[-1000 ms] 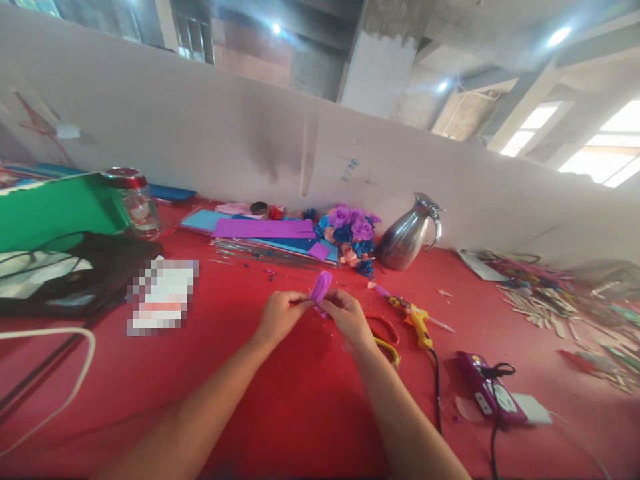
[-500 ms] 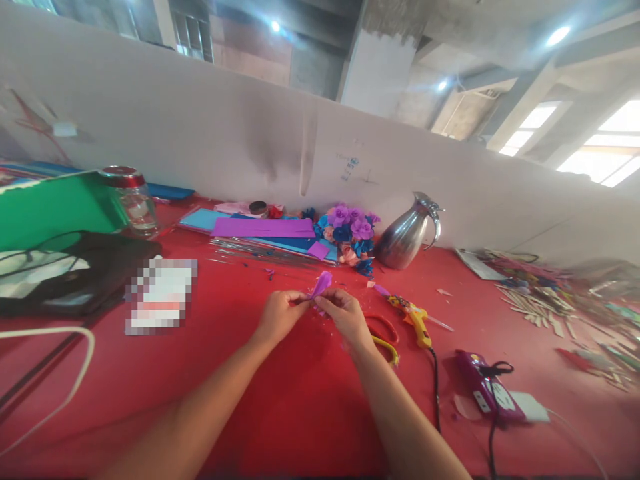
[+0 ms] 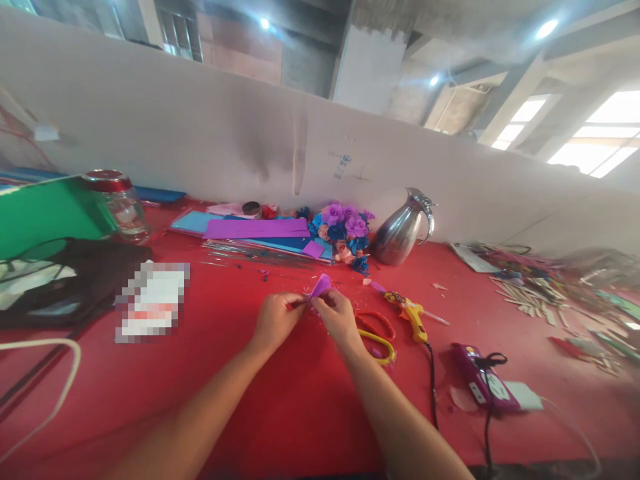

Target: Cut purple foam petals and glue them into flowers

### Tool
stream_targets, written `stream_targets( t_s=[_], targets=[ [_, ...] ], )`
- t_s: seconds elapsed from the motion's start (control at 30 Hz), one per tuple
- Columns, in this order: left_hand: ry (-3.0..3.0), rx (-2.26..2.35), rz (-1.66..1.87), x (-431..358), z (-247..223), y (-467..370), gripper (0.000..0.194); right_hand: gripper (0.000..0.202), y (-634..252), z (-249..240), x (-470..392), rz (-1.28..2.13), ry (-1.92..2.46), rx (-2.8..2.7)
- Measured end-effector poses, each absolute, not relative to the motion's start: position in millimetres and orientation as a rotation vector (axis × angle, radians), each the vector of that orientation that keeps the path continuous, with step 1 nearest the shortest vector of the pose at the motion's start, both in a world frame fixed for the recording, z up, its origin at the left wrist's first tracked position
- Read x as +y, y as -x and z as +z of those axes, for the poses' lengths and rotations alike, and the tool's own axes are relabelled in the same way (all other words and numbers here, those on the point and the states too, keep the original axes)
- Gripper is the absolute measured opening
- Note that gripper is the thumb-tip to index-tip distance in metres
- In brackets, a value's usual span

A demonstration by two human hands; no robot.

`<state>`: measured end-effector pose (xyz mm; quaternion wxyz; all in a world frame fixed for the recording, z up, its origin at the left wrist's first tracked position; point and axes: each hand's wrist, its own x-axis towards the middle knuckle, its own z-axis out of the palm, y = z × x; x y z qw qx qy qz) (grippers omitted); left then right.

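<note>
Between my hands, over the middle of the red table, is a small piece of purple paper. My left hand pinches its lower left end with closed fingers. The thumb and fingers of my right hand are pressed together on its right side. Scissors with red and yellow handles lie beside my right hand, and a yellow glue gun rests farther right. Behind my hands are purple paper strips and a bunch of purple, blue and pink paper flowers.
A metal jug stands at the back. On the left are a glass jar, a green panel and a dark bag. To the right lie a purple power box with cables and scattered wooden sticks.
The view has shifted slightly, and more of the scissors' handles shows beside my right hand. The purple piece is turned a little and looks broader between my fingers.
</note>
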<state>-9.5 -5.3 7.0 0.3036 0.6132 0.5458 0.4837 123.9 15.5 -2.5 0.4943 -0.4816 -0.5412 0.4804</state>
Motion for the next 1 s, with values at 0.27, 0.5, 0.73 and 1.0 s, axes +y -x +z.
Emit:
stream_targets(
  t_s=[0.27, 0.5, 0.73, 1.0],
  targets=[
    [-1.215, 1.315, 1.261, -5, 7, 8, 0.032, 0.017, -125, 12, 11, 1.323, 1.072, -1.186],
    [-1.156, 1.236, 1.259, -6, 10, 7, 0.033, 0.016, -132, 21, 10, 1.459, 0.946, -1.15],
    [-1.426, 1.208, 1.272, -1, 0, 11, 0.025, 0.018, -136, 16, 13, 1.489, 0.865, -1.335],
    [-1.567, 1.216, 1.227, -5, 7, 10, 0.022, 0.01, -141, 14, 15, 1.497, 0.767, -1.395]
  ],
)
